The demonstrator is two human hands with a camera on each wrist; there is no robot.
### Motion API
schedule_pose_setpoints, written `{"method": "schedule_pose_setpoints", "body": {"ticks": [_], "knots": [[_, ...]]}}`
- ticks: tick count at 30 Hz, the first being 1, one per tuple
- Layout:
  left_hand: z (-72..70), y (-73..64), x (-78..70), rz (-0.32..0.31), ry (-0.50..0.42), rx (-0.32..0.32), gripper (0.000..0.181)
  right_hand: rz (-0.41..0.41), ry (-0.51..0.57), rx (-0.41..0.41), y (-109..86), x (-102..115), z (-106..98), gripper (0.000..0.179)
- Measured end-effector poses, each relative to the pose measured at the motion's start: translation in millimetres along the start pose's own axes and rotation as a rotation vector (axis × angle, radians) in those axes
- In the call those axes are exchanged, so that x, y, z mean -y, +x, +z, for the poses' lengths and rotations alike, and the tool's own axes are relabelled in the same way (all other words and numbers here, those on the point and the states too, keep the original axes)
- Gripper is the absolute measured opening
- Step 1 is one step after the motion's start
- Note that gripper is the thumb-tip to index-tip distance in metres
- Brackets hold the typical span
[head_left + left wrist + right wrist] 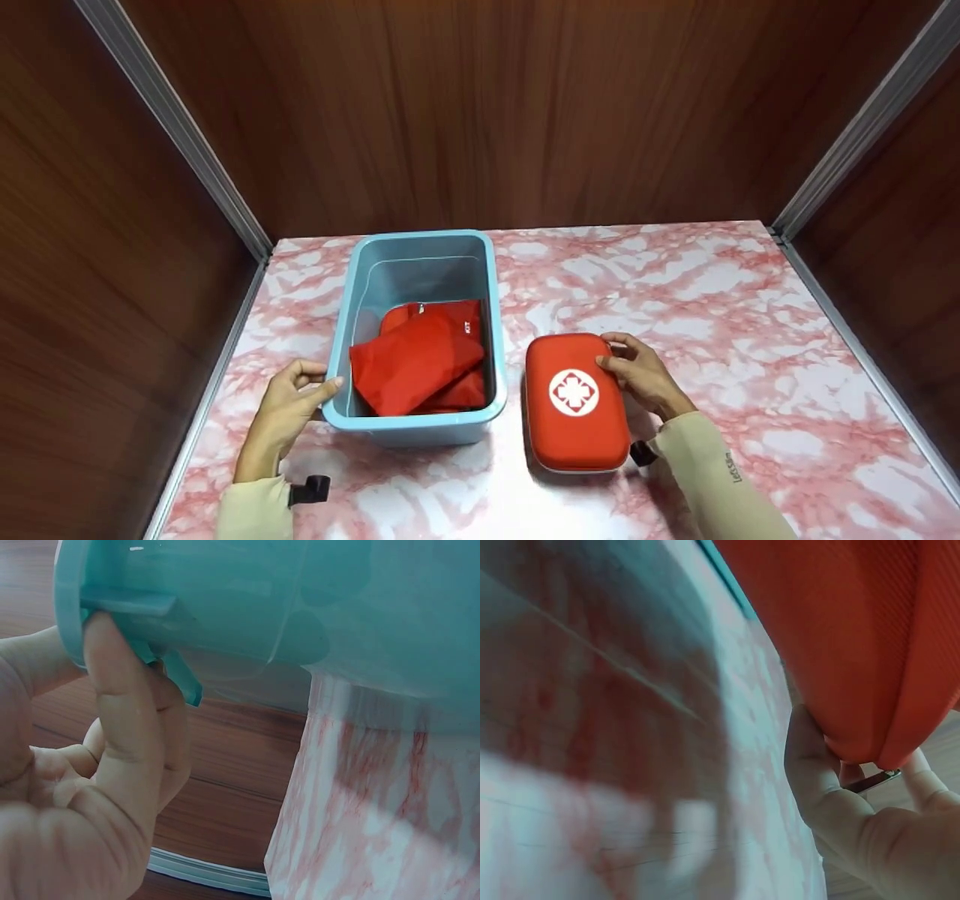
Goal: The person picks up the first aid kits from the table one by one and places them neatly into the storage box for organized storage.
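My left hand [289, 405] pinches the left rim of a light blue plastic bin [411, 424]. In the left wrist view its fingers [124, 705] curl under the bin's lip. Inside the bin lie red fabric pouches [420, 360], one with white lettering that reads KIT. To the right of the bin, my right hand [641, 375] grips the upper right corner of a red first aid case [577, 442], which bears a white round emblem with a cross. The right wrist view shows fingers [817, 772] around the case's rounded end, next to a metal zipper pull [874, 781].
Both things are on a table [720, 315] with a pink and white marbled top. Dark wood panels [525, 112] enclose it at the back and sides, with metal strips [187, 142] along the corners. Each wrist wears a small black camera mount [309, 490].
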State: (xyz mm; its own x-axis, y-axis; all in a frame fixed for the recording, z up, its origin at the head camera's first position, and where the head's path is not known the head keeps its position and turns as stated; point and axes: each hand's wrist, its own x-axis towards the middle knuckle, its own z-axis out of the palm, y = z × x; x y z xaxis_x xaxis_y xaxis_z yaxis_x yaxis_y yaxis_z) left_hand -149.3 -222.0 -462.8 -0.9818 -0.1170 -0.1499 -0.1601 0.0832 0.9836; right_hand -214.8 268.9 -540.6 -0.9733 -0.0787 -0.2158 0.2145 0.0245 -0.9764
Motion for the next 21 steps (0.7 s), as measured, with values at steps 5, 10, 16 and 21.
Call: {"method": "schedule_pose_setpoints", "body": {"ticks": [5,10,16,21], "knots": [[0.1,0.1,-0.2,0.003,0.013,0.0,0.026,0.003,0.044,0.011,0.9,10.7,-1.6,0.053],[0.2,-0.1,-0.2,0.004,0.002,0.005,0.025,-0.004,0.033,-0.004,1.4,26.1,-2.6,0.055],[-0.4,0.1,-0.6,-0.001,0.019,0.003,0.027,-0.014,0.096,-0.011,4.5,40.9,-4.6,0.054],[-0.6,0.2,-0.3,-0.006,0.022,0.0,0.028,-0.027,0.16,-0.023,7.3,50.9,-5.7,0.048]]}}
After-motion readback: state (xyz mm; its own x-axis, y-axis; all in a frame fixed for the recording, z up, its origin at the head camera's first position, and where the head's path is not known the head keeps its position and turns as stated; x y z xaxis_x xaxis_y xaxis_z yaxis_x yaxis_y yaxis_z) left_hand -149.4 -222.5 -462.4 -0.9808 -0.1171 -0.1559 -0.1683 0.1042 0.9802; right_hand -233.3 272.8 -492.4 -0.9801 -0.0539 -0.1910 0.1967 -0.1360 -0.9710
